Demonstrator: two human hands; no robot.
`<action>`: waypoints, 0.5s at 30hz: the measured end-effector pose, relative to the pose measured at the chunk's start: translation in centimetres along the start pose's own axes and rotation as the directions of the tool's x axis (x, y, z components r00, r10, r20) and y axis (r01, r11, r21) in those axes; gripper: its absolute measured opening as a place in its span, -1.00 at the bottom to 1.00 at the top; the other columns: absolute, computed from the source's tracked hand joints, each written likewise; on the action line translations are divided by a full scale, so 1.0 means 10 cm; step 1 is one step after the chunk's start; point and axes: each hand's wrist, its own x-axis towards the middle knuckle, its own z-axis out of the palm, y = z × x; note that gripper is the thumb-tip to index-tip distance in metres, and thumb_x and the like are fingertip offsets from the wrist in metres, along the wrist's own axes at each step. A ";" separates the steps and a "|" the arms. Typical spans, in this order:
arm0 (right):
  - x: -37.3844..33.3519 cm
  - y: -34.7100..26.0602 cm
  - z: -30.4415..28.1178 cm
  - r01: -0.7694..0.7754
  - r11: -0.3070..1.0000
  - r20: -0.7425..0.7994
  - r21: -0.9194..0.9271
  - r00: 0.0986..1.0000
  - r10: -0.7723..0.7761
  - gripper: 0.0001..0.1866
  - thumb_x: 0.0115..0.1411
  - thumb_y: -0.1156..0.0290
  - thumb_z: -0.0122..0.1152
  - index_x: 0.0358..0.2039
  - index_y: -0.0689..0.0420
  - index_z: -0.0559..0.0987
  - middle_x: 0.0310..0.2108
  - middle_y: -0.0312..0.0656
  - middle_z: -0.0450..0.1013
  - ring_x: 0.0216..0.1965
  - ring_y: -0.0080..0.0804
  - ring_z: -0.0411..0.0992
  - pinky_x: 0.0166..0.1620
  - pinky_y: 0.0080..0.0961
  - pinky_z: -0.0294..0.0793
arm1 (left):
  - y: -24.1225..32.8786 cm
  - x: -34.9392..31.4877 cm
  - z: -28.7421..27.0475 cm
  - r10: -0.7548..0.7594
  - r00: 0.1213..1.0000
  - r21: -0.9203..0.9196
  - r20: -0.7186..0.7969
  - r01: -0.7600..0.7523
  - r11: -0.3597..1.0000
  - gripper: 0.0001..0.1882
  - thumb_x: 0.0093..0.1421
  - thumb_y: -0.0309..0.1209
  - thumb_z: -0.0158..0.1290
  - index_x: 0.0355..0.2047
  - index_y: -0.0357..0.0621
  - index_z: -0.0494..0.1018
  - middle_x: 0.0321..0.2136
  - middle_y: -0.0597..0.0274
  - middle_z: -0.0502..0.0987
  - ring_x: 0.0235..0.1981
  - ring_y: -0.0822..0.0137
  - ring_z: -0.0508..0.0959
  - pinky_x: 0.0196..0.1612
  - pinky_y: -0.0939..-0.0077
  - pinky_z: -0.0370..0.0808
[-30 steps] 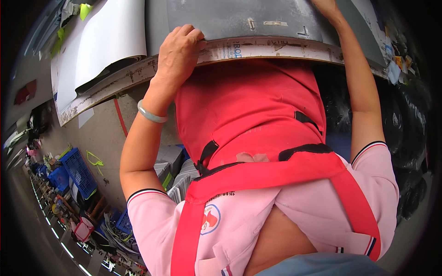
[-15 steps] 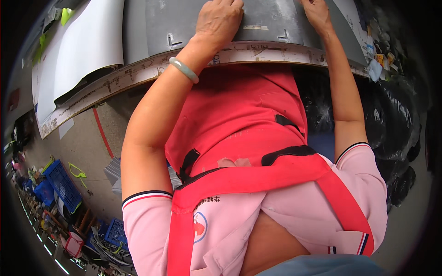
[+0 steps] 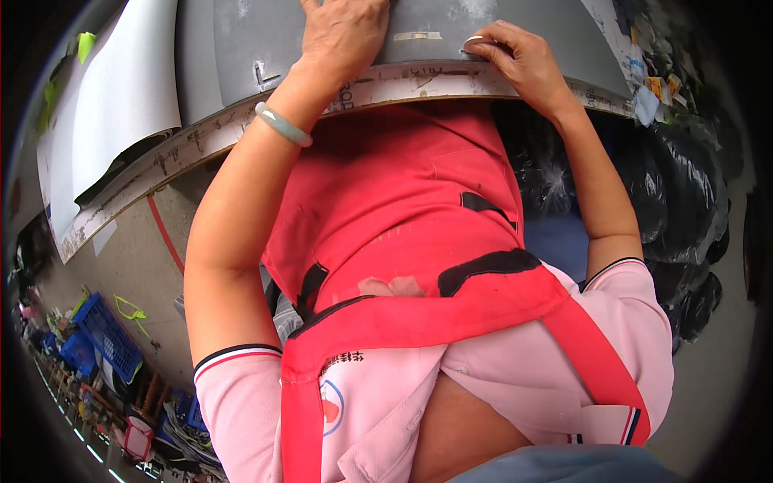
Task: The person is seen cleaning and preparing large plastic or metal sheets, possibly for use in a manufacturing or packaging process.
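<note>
My left hand (image 3: 346, 32) rests palm down on a dark grey sheet (image 3: 266, 36), its fingers partly cut off by the upper edge; the part that shows looks flat and spread. My right hand (image 3: 523, 60) is closed in a pinch on a small thin piece with a pale, rounded edge (image 3: 478, 40). It is held low against the sheet near its front edge; its exact kind cannot be made out. Between the hands a small beige strip (image 3: 419, 36) lies on the sheet. Near my left wrist is a white L-shaped mark (image 3: 262, 74).
The worktable's worn white front edge (image 3: 403, 84) runs before my red apron (image 3: 394, 177). A large white sheet (image 3: 121, 88) curls over it at left. Black plastic bags (image 3: 684, 193) stand at right. Blue crates (image 3: 109, 334) sit on the floor at lower left.
My right hand has come down and left to the sheet's front edge, and the pale-edged piece now shows in its fingers. My left hand has shifted left along with the view.
</note>
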 end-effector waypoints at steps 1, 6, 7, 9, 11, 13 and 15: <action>0.01 -0.02 0.00 0.005 1.000 0.008 -0.021 1.000 -0.005 -0.86 0.33 0.45 0.25 -0.17 0.23 0.63 -0.36 -0.24 0.48 -0.42 -0.51 0.43 -0.28 -0.55 0.45 | -0.02 -0.02 0.03 -0.002 1.000 0.000 0.001 0.002 1.000 -0.68 0.35 -0.31 -0.01 0.08 0.01 0.51 0.11 0.04 0.46 0.25 -0.02 0.37 0.29 -0.38 0.20; 0.04 0.00 -0.10 -0.010 0.985 0.039 -0.170 0.999 0.017 -0.83 0.33 0.40 0.26 -0.18 0.23 0.61 -0.42 -0.24 0.48 -0.43 -0.52 0.45 -0.31 -0.54 0.44 | -0.03 0.00 -0.01 -0.012 0.999 0.059 0.040 0.009 0.998 -0.69 0.36 -0.30 -0.01 0.07 0.00 0.51 0.09 0.06 0.47 0.24 -0.01 0.38 0.29 -0.40 0.21; 0.04 0.00 -0.14 -0.147 0.968 0.082 -0.202 0.983 0.167 -0.82 0.34 0.37 0.27 -0.15 0.22 0.60 -0.45 -0.26 0.49 -0.45 -0.56 0.45 -0.35 -0.57 0.44 | -0.02 0.00 -0.02 -0.015 0.999 0.061 0.035 0.013 0.998 -0.69 0.36 -0.30 -0.01 0.07 0.00 0.51 0.09 0.06 0.47 0.24 -0.01 0.38 0.29 -0.40 0.21; 0.04 -0.02 -0.12 -0.283 0.959 0.039 0.024 0.959 0.282 -0.79 0.35 0.35 0.26 -0.10 0.19 0.59 -0.47 -0.30 0.50 -0.47 -0.62 0.44 -0.40 -0.61 0.43 | 0.01 0.00 -0.06 -0.029 0.998 0.004 0.047 0.028 1.000 -0.70 0.37 -0.29 -0.01 0.06 0.00 0.51 0.08 0.07 0.47 0.24 0.00 0.38 0.29 -0.41 0.21; 0.05 -0.14 -0.05 -0.378 0.892 -0.002 0.248 0.921 0.390 -0.72 0.37 0.31 0.23 0.03 0.12 0.52 -0.49 -0.37 0.49 -0.56 -0.74 0.38 -0.53 -0.72 0.39 | -0.04 -0.04 0.00 -0.018 1.000 0.019 -0.001 0.018 1.000 -0.70 0.37 -0.29 -0.02 0.06 0.00 0.52 0.08 0.07 0.47 0.24 0.00 0.38 0.29 -0.41 0.21; 0.14 -0.48 -0.03 -0.500 0.827 0.024 0.259 0.859 0.512 -0.80 0.36 0.30 0.21 -0.13 0.14 0.53 -0.50 -0.34 0.50 -0.53 -0.66 0.41 -0.45 -0.62 0.43 | -0.08 -0.08 0.04 -0.005 0.999 0.036 -0.044 0.007 0.999 -0.70 0.37 -0.29 -0.02 0.05 0.00 0.52 0.07 0.08 0.48 0.24 0.01 0.38 0.28 -0.41 0.21; -0.02 0.02 0.07 -0.450 0.854 -0.026 0.259 0.881 0.472 -0.72 0.36 0.29 0.24 0.00 0.12 0.51 -0.51 -0.37 0.47 -0.60 -0.72 0.36 -0.54 -0.70 0.38 | -0.01 0.00 0.01 0.014 0.999 0.011 -0.031 -0.014 1.000 -0.70 0.37 -0.29 -0.02 0.05 0.00 0.53 0.07 0.08 0.47 0.23 0.01 0.39 0.28 -0.40 0.21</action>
